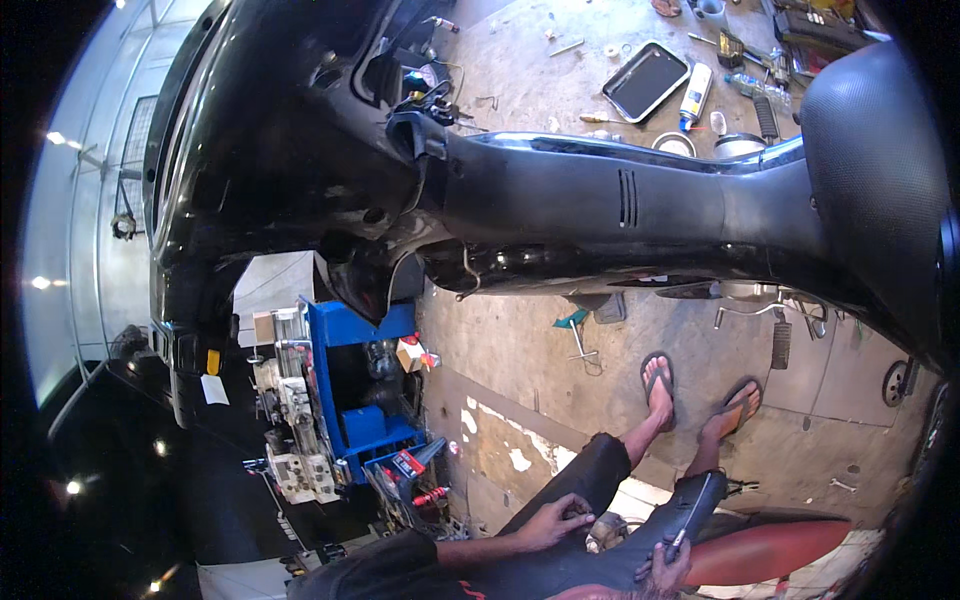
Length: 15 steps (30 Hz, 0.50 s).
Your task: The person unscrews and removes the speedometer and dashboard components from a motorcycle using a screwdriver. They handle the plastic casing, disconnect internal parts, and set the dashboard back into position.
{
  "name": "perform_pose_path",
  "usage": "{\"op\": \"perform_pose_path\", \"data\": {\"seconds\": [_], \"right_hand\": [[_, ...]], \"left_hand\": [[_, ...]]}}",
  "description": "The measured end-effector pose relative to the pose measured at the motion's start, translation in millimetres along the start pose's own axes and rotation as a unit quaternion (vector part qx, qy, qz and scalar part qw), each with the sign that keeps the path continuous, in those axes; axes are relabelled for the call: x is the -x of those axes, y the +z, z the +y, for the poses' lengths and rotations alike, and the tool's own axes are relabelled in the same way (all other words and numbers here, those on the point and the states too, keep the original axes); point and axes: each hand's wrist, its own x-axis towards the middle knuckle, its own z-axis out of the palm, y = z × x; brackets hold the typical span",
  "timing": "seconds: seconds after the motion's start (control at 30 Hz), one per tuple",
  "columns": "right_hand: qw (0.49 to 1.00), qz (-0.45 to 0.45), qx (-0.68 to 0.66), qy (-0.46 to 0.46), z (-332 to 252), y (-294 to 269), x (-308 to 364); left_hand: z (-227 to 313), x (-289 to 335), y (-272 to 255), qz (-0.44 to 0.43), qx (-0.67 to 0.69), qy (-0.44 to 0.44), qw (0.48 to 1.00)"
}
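Note:
My left hand (553, 523) hangs over my left thigh, its fingers curled in toward the thumb. Whatever they pinch, if anything, is too small to make out. On my right thigh, my right hand (662, 572) is closed around a slim tool with a long thin metal shaft, which looks like a screwdriver (692, 518); its shaft points up toward my knee. In front of me, a black motorbike (560, 195) stretches across the view, its front end at the left and its dark seat (875, 140) at the right. Neither hand touches it.
A blue tool cart (325, 375) stands left, beside metal parts (300, 430). Beyond the bike lie a black tray (647, 82), a spray can (696, 97) and scattered tools. A T-handle wrench (580, 345) lies near my feet. A red panel (770, 552) is at my right.

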Motion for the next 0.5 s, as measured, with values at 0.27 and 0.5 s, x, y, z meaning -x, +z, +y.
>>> {"op": "perform_pose_path", "data": {"seconds": [0.27,0.5], "right_hand": [[0.999,0.026,-0.001,-0.047,-53.7,-4.8,8.7],[0.986,0.043,-0.140,0.078,-21.3,2.9,-2.9]], "left_hand": [[10.5,-13.3,3.3,-0.018,-0.035,0.003,0.999],[22.5,-18.1,8.3,-0.022,-0.056,0.028,0.998]]}}
